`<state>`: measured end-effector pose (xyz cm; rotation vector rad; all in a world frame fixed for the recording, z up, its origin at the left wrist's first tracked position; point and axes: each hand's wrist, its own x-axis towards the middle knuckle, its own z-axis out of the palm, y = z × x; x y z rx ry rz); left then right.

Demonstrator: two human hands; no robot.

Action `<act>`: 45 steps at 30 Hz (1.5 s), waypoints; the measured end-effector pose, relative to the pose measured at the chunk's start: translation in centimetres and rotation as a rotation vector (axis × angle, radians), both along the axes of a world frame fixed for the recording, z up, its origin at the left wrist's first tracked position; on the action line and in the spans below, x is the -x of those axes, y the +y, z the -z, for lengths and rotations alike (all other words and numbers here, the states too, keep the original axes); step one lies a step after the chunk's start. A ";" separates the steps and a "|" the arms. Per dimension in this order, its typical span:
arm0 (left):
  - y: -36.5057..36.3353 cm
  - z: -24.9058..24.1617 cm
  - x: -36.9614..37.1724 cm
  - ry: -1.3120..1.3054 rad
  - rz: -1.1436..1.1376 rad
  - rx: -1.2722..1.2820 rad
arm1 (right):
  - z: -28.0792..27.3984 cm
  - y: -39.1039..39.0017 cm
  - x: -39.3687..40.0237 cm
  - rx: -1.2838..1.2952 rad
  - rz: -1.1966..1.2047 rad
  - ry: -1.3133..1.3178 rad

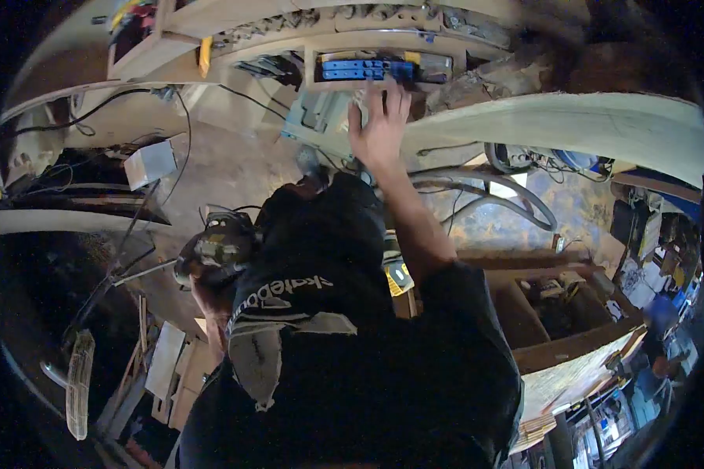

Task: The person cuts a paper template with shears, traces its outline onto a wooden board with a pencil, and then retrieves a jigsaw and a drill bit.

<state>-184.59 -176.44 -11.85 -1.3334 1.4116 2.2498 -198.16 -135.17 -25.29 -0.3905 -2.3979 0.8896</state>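
My right hand point(383, 123) reaches forward with its fingers spread, holding nothing. Its fingertips overlap the front of a shelf slot holding blue tool-like pieces point(352, 70). Low at my left side, my left hand point(195, 280) is wrapped round a dark, bulky power tool point(220, 244); most of the fingers are hidden by the tool and shadow. Just left of my right wrist is a grey-green panel or case point(321, 117).
A pale board edge point(571, 129) runs across the right. Below it, a grey hose point(524, 199) loops over the stained floor. A wooden box point(516, 313) with compartments stands at right. Cables and a white box point(150, 164) are at left, timber offcuts point(164, 361) at lower left.
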 end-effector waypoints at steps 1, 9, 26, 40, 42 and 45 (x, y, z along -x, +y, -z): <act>-0.1 0.4 0.5 0.025 0.019 0.026 | 0.1 -0.9 -1.0 0.009 -0.042 -0.012; -1.0 1.0 4.1 -0.021 0.162 -0.137 | -1.4 -7.9 -6.8 0.300 -0.221 -0.223; 1.9 -5.0 10.2 0.421 1.492 0.365 | -18.8 -25.0 -11.6 0.754 -0.236 -0.498; 7.0 -1.4 17.3 0.868 1.513 0.657 | -23.4 -11.6 -28.5 1.096 0.733 0.160; 11.1 -0.7 16.0 0.914 1.518 0.617 | -28.2 -9.6 -32.3 0.913 0.640 0.116; 21.3 -3.0 9.8 1.023 1.838 0.244 | -29.5 -5.2 -38.3 0.741 0.578 0.056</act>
